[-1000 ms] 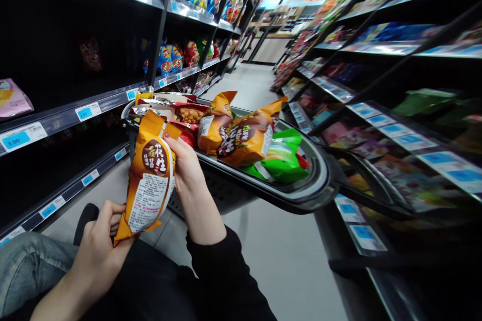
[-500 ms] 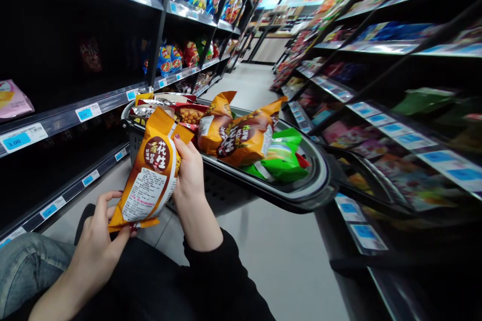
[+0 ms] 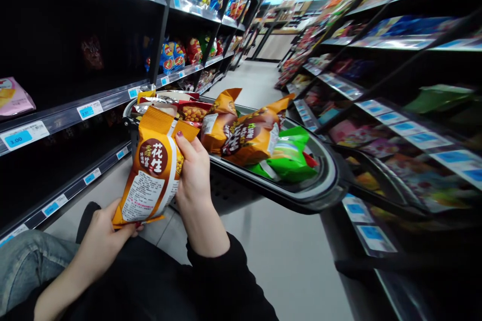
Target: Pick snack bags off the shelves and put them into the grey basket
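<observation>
An orange and brown bag of peanuts (image 3: 150, 175) is held up before me, its printed back label facing me. My right hand (image 3: 194, 175) grips its upper right side, thumb on the front. At the bottom end my left hand (image 3: 107, 235) is closed on the lower edge, with some fingers hidden behind the bag. Just beyond stands a dark shopping basket (image 3: 263, 195) with a grey rim. In it lie more orange peanut bags (image 3: 252, 133), a green bag (image 3: 289, 155) and a red snack bag (image 3: 193, 112).
Shelving with price tags (image 3: 24, 135) runs along the left, holding a pink packet (image 3: 15, 96) and chip bags (image 3: 173, 55). Blurred shelves (image 3: 402, 125) of packets line the right. The basket's handle (image 3: 380, 175) sticks out to the right. A grey floor aisle (image 3: 256, 80) leads away.
My left fingers have shifted from spread around the bag's lower corner to closed under its bottom edge. The bag stands slightly more upright. The whole view has shifted a little.
</observation>
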{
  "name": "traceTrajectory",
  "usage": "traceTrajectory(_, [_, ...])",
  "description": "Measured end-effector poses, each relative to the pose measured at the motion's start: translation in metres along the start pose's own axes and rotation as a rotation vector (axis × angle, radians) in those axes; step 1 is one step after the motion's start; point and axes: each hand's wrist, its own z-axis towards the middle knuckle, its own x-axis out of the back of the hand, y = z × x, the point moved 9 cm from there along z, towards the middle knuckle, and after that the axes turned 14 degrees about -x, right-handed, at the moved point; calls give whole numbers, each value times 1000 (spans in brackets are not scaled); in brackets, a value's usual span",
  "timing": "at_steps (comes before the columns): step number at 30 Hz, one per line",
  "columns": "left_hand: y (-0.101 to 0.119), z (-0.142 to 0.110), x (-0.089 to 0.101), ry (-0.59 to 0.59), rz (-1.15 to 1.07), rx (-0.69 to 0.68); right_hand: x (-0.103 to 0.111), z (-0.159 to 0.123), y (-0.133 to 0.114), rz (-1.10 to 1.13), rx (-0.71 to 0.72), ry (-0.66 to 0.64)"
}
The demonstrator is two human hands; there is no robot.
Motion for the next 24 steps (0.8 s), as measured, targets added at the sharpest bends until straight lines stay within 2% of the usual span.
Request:
traceTrajectory(3, [-4,-1,-1,-1,-30,26,-1,1,1,3,-11,-14])
traceTrajectory(15, [0,-1,2,9,76,-32,-1,3,3,35,-39,-32])
traceTrajectory(24, [-5,-2,-2,14,-64,33,0,3,4,5,-30,-18])
